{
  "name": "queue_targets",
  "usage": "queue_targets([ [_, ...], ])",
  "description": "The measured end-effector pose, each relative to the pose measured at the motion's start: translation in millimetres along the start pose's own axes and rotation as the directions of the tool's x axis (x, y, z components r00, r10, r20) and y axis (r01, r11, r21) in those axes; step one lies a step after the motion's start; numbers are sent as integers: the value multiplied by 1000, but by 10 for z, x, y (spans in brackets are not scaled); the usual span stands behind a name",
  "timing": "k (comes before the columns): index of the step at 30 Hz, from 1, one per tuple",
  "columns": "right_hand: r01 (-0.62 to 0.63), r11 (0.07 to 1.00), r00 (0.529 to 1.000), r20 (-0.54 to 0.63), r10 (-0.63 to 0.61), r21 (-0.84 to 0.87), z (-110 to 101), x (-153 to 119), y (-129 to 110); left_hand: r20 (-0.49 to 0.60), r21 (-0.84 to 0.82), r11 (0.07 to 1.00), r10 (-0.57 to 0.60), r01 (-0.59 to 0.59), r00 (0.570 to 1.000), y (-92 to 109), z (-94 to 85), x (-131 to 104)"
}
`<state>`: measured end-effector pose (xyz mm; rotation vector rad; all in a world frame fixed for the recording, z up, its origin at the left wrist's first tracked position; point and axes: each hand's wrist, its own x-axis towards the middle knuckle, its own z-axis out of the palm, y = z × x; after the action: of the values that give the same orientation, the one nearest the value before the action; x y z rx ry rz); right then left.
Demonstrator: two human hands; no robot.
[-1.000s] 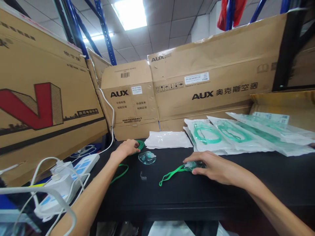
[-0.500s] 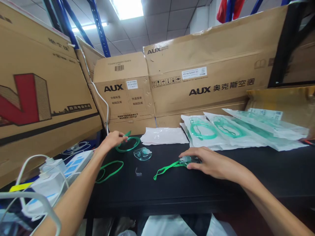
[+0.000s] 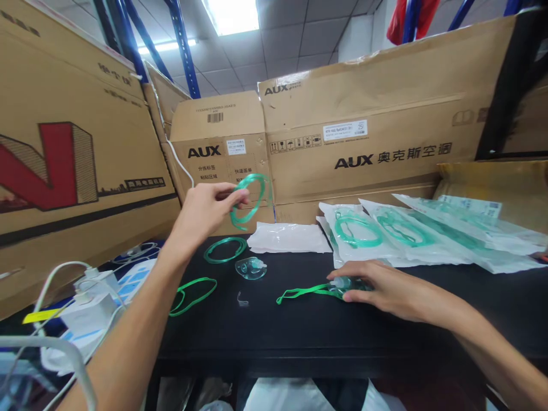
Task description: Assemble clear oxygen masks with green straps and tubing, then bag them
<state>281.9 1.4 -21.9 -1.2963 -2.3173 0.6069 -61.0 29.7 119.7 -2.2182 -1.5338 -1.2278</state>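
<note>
Raised above the back left of the black table, my left hand pinches a coil of green tubing. A second green coil lies on the table below it. At the right, my right hand is closed round a clear mask with a green strap trailing left on the tabletop. Between the hands lie another clear mask and a small clear bent piece. A loose green elastic strap rests beside my left forearm.
A white packet lies at the back middle. Clear-and-white bags with green tubing are spread at the back right. Cardboard boxes wall the back and left. A white power strip with cables stands at the left.
My left hand has risen from the table with a green coil, leaving another coil lying there. My right hand has shifted slightly right with the mask and its strap.
</note>
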Motion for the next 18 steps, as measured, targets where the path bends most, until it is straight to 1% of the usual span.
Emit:
queue_targets([
  [1, -12, 1000, 1000, 2, 12, -19, -34, -65, 49, 8, -33, 999, 33, -33, 999, 124, 69, -84],
  [3, -43, 998, 999, -7, 43, -45, -103, -220, 162, 96, -86, 988, 133, -125, 987, 326, 274, -350],
  [4, -63, 997, 998, -23, 62, -51, -137, -304, 222, 181, -123, 977, 193, -173, 964, 398, 393, -524],
  [5, -88, 994, 995, -48, 86, -57, -172, -389, 280, 288, -162, 966, 241, -201, 927, 448, 511, -711],
  [6, -116, 991, 991, -70, 111, -63, -207, -470, 332, 375, -197, 959, 265, -203, 888, 473, 615, -900],
  [8, -165, 983, 983, -98, 157, -82, -273, -612, 407, 516, -223, 963, 249, -153, 820, 448, 748, -1232],
  [9, -186, 978, 979, -103, 176, -92, -302, -669, 425, 546, -225, 967, 227, -120, 807, 402, 768, -1356],
  [11, -223, 969, 971, -106, 213, -104, -343, -751, 424, 589, -198, 977, 183, -79, 787, 271, 729, -1507],
  [14, -285, 954, 951, -149, 270, -93, -355, -816, 365, 592, -97, 992, 124, -82, 796, 108, 583, -1562],
  [16, -326, 942, 935, -173, 308, -82, -349, -842, 335, 565, -49, 993, 119, -111, 816, 100, 529, -1565],
  [18, -363, 928, 917, -210, 340, -83, -362, -877, 351, 533, -38, 991, 131, -131, 836, 186, 564, -1572],
])
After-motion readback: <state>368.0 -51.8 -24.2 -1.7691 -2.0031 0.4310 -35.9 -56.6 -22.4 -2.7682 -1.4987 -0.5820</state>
